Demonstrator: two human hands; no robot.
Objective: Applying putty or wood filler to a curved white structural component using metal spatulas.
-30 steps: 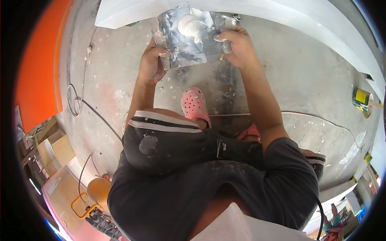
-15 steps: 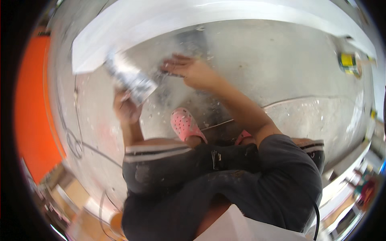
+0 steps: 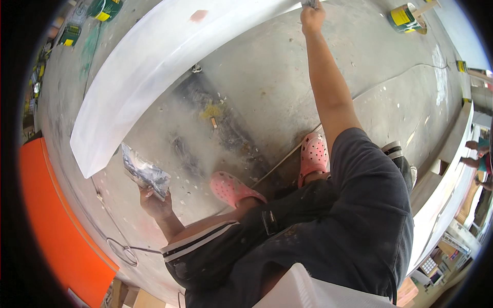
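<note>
My left hand grips the lower end of a flat board smeared with grey and white paste. That board is near the left end of a long white panel, which looks bowed across the far side of the floor. My right arm stretches far forward, and my right hand is closed at the panel's right part, by the upper edge of the view. A small grey piece shows at its fingertips; most of it is cut off, and its kind cannot be made out. A reddish patch marks the panel.
My pink clogs stand on the stained concrete floor. A thin cable crosses it. Green-and-yellow cans stand far right and far left. An orange panel lies left, and white boards right.
My right hand has moved from beside the smeared board far forward and right to the white panel. In the view, the board and my left hand are lower; the view has turned.
</note>
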